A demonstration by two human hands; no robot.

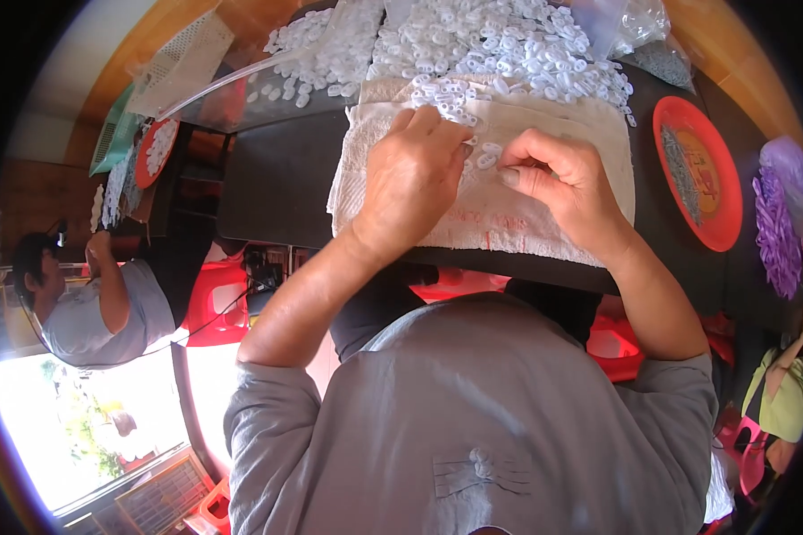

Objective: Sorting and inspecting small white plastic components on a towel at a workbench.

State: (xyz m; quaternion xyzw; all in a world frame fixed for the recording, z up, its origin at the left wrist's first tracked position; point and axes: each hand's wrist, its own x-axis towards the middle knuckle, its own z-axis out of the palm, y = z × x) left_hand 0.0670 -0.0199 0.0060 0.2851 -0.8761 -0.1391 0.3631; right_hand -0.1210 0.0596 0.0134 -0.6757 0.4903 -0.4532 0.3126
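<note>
My left hand (412, 178) is over the towel with its fingers curled together. Its fingertips point toward some small white oval plastic pieces with holes, and whatever they pinch is hidden. Across from it, my right hand (567, 183) has thumb and index finger brought together in a pinch; anything between them is too small to name. A few loose white oval pieces (487, 161) lie between the two hands. Beneath both hands is a folded beige towel (544, 236) with faint red marks. More of the pieces (446, 94) spread onto its far edge from a large white heap (482, 45).
The dark table (268, 196) carries a red oval plate (730, 209) holding thin grey bits (680, 169) at the right. Beyond it lies a purple bundle (776, 227). Clear plastic bags (647, 31) stand far right. One person (107, 312) works at left; another (787, 392) is at right.
</note>
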